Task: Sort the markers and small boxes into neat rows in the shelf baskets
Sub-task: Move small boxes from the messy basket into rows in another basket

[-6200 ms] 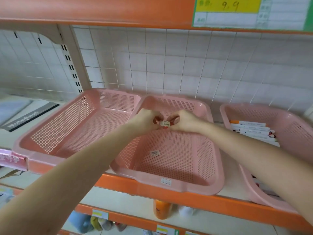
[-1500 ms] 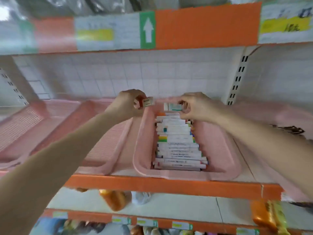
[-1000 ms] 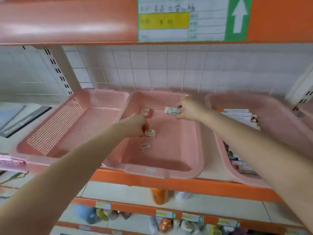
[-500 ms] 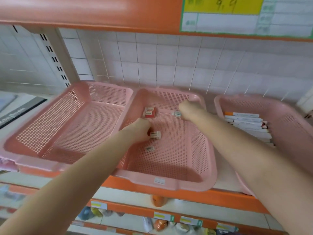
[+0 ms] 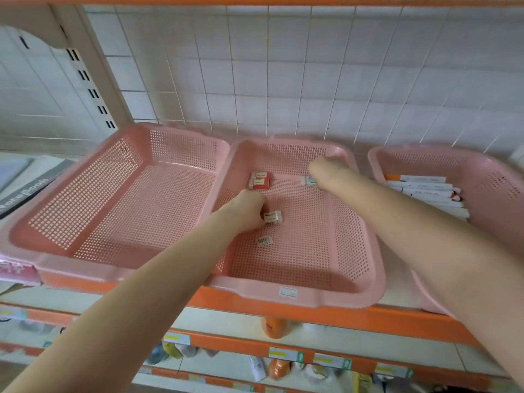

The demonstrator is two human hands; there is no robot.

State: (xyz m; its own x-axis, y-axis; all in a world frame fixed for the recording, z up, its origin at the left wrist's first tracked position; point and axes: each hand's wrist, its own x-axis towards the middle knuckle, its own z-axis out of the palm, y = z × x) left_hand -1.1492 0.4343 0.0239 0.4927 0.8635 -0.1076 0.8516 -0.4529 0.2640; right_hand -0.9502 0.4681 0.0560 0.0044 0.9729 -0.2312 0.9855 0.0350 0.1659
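Both hands are inside the middle pink basket. My left hand holds a small white box just above the basket floor, near the centre. My right hand grips a small white box with a teal label at the back right of the basket. Two red-and-white small boxes lie side by side at the back left. A barcode sticker sits on the mesh floor in front of my left hand. White markers lie in a row in the right pink basket.
An empty pink basket stands on the left, touching the middle one. A notebook lies at the far left. The orange shelf edge runs in front; bottles stand on the lower shelf. A white wire grid backs the shelf.
The view came back from the right basket to the middle one. Both hands lowered their boxes into it: the left near the centre, the right toward the back right.
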